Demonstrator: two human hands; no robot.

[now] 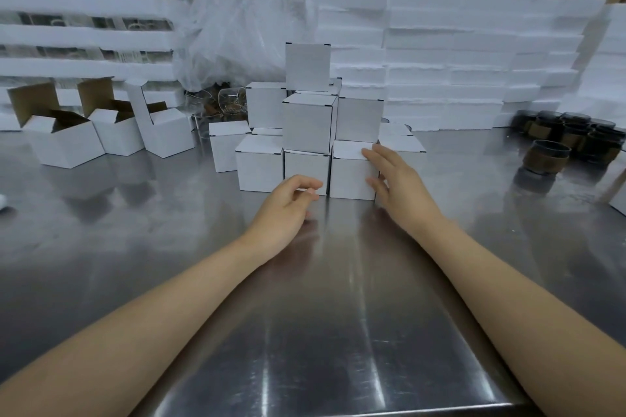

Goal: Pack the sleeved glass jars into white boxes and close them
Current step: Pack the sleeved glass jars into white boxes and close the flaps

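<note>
Several closed white boxes (pixel 306 122) are stacked in a pile at the middle of the steel table (pixel 321 315). My right hand (pixel 396 183) lies with straight fingers against the right side and top edge of the front right closed box (pixel 350 173). My left hand (pixel 288 206) hovers just in front of the pile with loosely curled fingers, holding nothing. Three white boxes with raised lids (pixel 67 142) stand at the left. Dark glass jars with brown sleeves (pixel 545 157) cluster at the right.
Stacks of white foam sheets (pixel 457 54) wall off the back right. Crumpled clear plastic bags (pixel 237 30) and foam trays of glassware (pixel 84 34) fill the back left. Some clear glasses (pixel 230 100) lie behind the pile. Another white box edge (pixel 620 201) shows at far right.
</note>
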